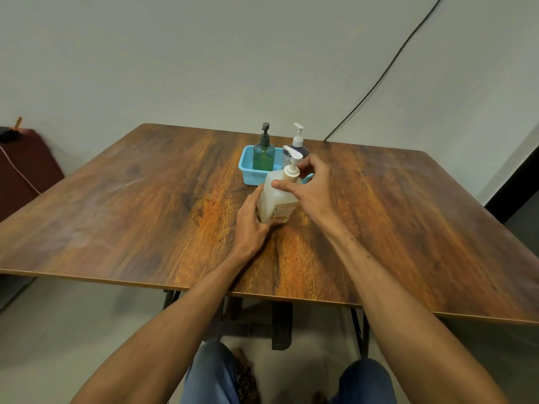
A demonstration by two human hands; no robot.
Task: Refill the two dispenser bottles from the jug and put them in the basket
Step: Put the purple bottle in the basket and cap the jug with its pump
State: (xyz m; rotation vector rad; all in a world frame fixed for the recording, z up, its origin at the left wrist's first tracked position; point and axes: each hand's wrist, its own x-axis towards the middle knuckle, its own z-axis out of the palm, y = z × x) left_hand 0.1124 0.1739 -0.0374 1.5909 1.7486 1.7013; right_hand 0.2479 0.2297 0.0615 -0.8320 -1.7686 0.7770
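A whitish translucent jug [277, 201] with a white pump top stands on the wooden table [145, 199] just in front of the blue basket [248, 167]. My left hand [252, 225] wraps its lower left side. My right hand [309, 191] has thumb and fingers around the pump collar at its neck. In the basket a green dispenser bottle [264, 156] with a dark pump stands upright. A dark blue dispenser bottle [299, 148] with a white pump stands at the basket's right end; whether it is inside I cannot tell. A small clear bottle [286, 158] shows behind the jug's pump.
A black cable [388, 68] runs down the wall to the table's far edge. A dark red seat [23, 170] stands at the left, below the table level. My knees [213, 374] are under the table's near edge.
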